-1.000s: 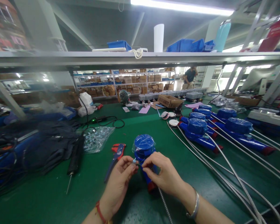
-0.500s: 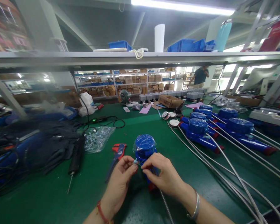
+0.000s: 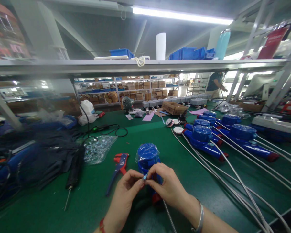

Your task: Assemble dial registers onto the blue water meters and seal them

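My left hand (image 3: 128, 191) pinches a small light-blue wire connector (image 3: 145, 177) between thumb and fingertips. My right hand (image 3: 166, 183) is closed right against it, its fingertips at a thin wire (image 3: 148, 172) that is mostly hidden. Behind both hands stands a blue water meter (image 3: 147, 153) with clear film over its round top and a red end cap (image 3: 156, 198). A braided grey cable (image 3: 169, 213) runs from below my right hand toward the front edge. Left of the meter lies a red and blue wire stripper (image 3: 118, 168).
A clear bag of small connectors (image 3: 99, 149) and a soldering iron (image 3: 74, 168) lie at left. More blue meters (image 3: 201, 137) with long cables (image 3: 223, 178) occupy the right. Solder spools (image 3: 178, 130) sit behind. An overhead shelf (image 3: 126, 67) spans the bench; a person (image 3: 213, 84) stands far back.
My hands have come together, bringing the right fingertips up to the connector. The view has shifted slightly. The distant person's arm is now lower and reaching out.
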The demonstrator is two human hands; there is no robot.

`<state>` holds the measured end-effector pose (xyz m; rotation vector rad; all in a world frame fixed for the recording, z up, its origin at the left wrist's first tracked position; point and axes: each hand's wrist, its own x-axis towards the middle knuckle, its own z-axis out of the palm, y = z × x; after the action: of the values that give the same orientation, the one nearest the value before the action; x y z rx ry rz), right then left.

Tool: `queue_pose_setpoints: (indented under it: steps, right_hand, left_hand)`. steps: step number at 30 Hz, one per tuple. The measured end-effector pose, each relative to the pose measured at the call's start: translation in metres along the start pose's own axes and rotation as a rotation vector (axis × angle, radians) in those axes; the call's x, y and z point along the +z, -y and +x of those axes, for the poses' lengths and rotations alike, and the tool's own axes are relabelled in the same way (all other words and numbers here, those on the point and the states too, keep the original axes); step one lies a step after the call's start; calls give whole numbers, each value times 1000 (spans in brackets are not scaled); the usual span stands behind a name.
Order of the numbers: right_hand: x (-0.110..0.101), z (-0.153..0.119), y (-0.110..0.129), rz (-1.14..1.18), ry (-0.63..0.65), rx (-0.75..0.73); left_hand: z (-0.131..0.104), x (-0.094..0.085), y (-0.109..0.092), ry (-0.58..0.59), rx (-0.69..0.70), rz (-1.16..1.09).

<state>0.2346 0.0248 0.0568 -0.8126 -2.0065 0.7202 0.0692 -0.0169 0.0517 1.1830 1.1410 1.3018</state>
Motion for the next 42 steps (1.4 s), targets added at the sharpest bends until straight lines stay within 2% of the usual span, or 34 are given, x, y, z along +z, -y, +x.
queue_pose_setpoints:
  steps: [7, 13, 19, 21, 29, 42]
  right_hand:
    - [-6, 0, 2, 14, 5, -112]
    - [-6, 3, -3, -176, 29, -176]
    - [-3, 4, -4, -213, 15, -196]
    - [-2, 3, -3, -213, 17, -181]
    - [-2, 1, 0, -105, 53, -36]
    - [-6, 1, 2, -14, 94, 105]
  left_hand:
    - [-1, -1, -3, -94, 93, 87]
    - [-2, 3, 2, -16, 153, 159]
    - [-4, 2, 6, 45, 223, 240]
    - [-5, 0, 7, 61, 292, 327]
    - [-13, -3, 3, 69, 710, 840]
    - [-10, -2, -2, 21, 1065, 1135]
